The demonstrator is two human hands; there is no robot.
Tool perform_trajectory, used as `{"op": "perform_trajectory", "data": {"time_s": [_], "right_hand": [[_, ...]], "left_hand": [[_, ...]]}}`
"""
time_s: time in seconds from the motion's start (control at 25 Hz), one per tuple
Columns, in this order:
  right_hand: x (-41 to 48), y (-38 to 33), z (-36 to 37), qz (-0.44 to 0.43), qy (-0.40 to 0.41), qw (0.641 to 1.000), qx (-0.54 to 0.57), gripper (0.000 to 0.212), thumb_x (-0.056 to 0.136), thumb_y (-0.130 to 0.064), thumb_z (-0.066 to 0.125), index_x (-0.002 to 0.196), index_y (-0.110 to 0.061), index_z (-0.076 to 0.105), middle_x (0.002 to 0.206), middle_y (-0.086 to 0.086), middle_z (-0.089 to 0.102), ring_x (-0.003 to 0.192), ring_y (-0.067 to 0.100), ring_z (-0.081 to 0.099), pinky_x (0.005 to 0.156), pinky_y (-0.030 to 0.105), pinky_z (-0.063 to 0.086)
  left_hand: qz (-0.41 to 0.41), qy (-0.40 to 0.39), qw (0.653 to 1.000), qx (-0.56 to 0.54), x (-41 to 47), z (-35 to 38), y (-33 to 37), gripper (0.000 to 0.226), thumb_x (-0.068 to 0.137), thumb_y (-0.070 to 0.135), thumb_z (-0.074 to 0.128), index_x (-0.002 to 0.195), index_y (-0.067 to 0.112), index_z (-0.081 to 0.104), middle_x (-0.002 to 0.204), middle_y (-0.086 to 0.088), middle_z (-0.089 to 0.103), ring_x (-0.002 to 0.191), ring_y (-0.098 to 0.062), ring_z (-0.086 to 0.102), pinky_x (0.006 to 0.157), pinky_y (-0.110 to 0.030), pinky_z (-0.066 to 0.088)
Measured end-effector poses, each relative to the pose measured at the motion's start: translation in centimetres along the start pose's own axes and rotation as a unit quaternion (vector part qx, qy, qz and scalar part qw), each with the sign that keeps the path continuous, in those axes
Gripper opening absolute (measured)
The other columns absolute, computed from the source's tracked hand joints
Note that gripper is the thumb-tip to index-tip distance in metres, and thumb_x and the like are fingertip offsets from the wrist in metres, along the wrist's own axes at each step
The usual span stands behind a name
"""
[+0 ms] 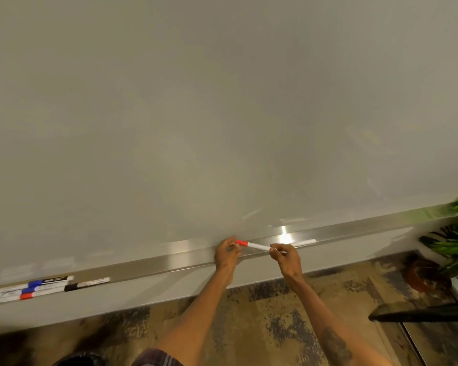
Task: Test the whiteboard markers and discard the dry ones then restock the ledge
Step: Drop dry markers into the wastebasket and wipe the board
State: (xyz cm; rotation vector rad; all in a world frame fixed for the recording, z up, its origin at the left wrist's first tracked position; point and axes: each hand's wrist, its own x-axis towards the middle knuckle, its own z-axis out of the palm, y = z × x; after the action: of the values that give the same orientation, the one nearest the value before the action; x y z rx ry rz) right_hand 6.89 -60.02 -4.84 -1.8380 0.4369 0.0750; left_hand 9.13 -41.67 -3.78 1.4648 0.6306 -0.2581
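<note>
Both my hands hold one red-capped white marker (253, 245) just above the metal ledge (169, 262) of the whiteboard (222, 114). My left hand (226, 253) pinches its red cap end. My right hand (286, 258) pinches the white barrel end. Another white marker (304, 242) lies on the ledge just right of my hands. Far left on the ledge sits a cluster of several markers (29, 287) with blue, red and black caps.
A potted green plant (434, 260) stands at the right end of the board. A dark bar-like object (421, 314) juts in from the right edge above the patterned floor (262, 326).
</note>
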Motion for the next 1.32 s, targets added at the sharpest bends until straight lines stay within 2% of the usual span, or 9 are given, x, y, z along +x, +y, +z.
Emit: {"op": "perform_trajectory", "data": {"time_s": [0.12, 0.24, 0.4, 0.52, 0.68, 0.8, 0.96, 1.2, 1.32], "right_hand": [[-2.0, -0.9, 2.3, -0.024, -0.062, 0.998, -0.009, 0.011, 0.092, -0.016, 0.065, 0.087, -0.015, 0.074, 0.082, 0.009, 0.071, 0.084, 0.026, 0.065, 0.080, 0.036, 0.055], [-4.3, -2.4, 4.8, -0.021, -0.131, 0.991, -0.024, 0.011, 0.096, -0.016, 0.059, 0.092, -0.014, 0.070, 0.092, 0.016, 0.069, 0.084, 0.026, 0.068, 0.082, 0.034, 0.059], [-7.0, -6.2, 8.9, -0.096, -0.179, 0.967, -0.152, 0.025, 0.097, -0.051, 0.049, 0.109, -0.033, 0.062, 0.097, -0.006, 0.067, 0.087, 0.012, 0.064, 0.078, 0.030, 0.053], [-8.6, -9.8, 11.8, -0.166, -0.161, 0.954, -0.193, 0.038, 0.095, -0.062, 0.042, 0.120, -0.036, 0.054, 0.097, -0.010, 0.067, 0.085, 0.010, 0.063, 0.075, 0.029, 0.051], [-10.8, -13.7, 15.0, -0.222, -0.153, 0.956, -0.117, 0.031, 0.100, -0.049, 0.044, 0.119, -0.028, 0.056, 0.099, -0.005, 0.069, 0.081, 0.010, 0.068, 0.077, 0.033, 0.058], [-12.0, -15.4, 16.9, -0.281, -0.133, 0.945, -0.104, 0.045, 0.098, -0.055, 0.036, 0.115, -0.020, 0.059, 0.095, -0.004, 0.067, 0.077, 0.010, 0.065, 0.075, 0.035, 0.057], [-13.7, -17.6, 18.7, -0.265, -0.106, 0.953, -0.105, 0.031, 0.105, -0.037, 0.035, 0.121, -0.021, 0.057, 0.101, -0.007, 0.066, 0.091, 0.008, 0.064, 0.084, 0.031, 0.053], [-15.0, -20.6, 19.6, -0.305, -0.057, 0.928, -0.204, 0.042, 0.104, -0.046, 0.028, 0.131, -0.022, 0.050, 0.094, -0.005, 0.067, 0.083, 0.014, 0.066, 0.077, 0.034, 0.054], [-15.1, -21.1, 19.6, -0.330, -0.042, 0.920, -0.208, 0.057, 0.096, -0.063, 0.021, 0.108, -0.020, 0.057, 0.076, -0.005, 0.065, 0.065, 0.014, 0.061, 0.063, 0.032, 0.048]], "left_hand": [[0.014, 0.006, 0.999, -0.047, -0.8, -3.5, 1.0, 0.022, 0.094, -0.003, 0.060, 0.112, 0.007, 0.067, 0.103, -0.010, 0.068, 0.085, -0.020, 0.069, 0.073, -0.021, 0.058], [0.035, 0.016, 0.998, -0.054, -1.8, -6.9, 1.9, 0.016, 0.096, 0.005, 0.060, 0.109, 0.008, 0.068, 0.101, -0.009, 0.071, 0.089, -0.021, 0.069, 0.073, -0.024, 0.056], [0.083, 0.007, 0.996, -0.026, -4.1, -10.4, 4.3, 0.009, 0.097, 0.017, 0.061, 0.102, 0.018, 0.068, 0.096, 0.001, 0.075, 0.094, -0.014, 0.068, 0.080, -0.026, 0.053], [0.121, -0.002, 0.992, -0.028, -5.2, -12.5, 6.5, 0.009, 0.096, 0.017, 0.062, 0.102, 0.016, 0.069, 0.097, 0.000, 0.074, 0.093, -0.015, 0.067, 0.078, -0.024, 0.052], [0.157, -0.009, 0.986, -0.051, -6.3, -15.0, 8.1, 0.012, 0.094, 0.022, 0.065, 0.104, 0.019, 0.071, 0.101, -0.002, 0.075, 0.100, -0.020, 0.069, 0.086, -0.031, 0.056], [0.160, -0.016, 0.981, -0.107, -7.2, -16.4, 8.8, 0.020, 0.093, 0.025, 0.066, 0.112, 0.020, 0.072, 0.107, -0.001, 0.074, 0.104, -0.017, 0.069, 0.093, -0.033, 0.056], [0.181, -0.054, 0.968, -0.167, -8.5, -18.1, 10.4, 0.018, 0.093, 0.021, 0.067, 0.108, 0.016, 0.074, 0.105, -0.003, 0.076, 0.105, -0.017, 0.070, 0.095, -0.030, 0.054], [0.203, -0.041, 0.959, -0.195, -9.9, -19.8, 12.7, 0.013, 0.094, 0.015, 0.064, 0.099, 0.013, 0.076, 0.101, -0.009, 0.076, 0.100, -0.023, 0.070, 0.093, -0.030, 0.055], [0.204, -0.054, 0.941, -0.263, -10.7, -20.4, 14.6, 0.015, 0.096, 0.014, 0.062, 0.101, 0.006, 0.073, 0.097, -0.012, 0.074, 0.099, -0.025, 0.070, 0.087, -0.028, 0.057]]}}
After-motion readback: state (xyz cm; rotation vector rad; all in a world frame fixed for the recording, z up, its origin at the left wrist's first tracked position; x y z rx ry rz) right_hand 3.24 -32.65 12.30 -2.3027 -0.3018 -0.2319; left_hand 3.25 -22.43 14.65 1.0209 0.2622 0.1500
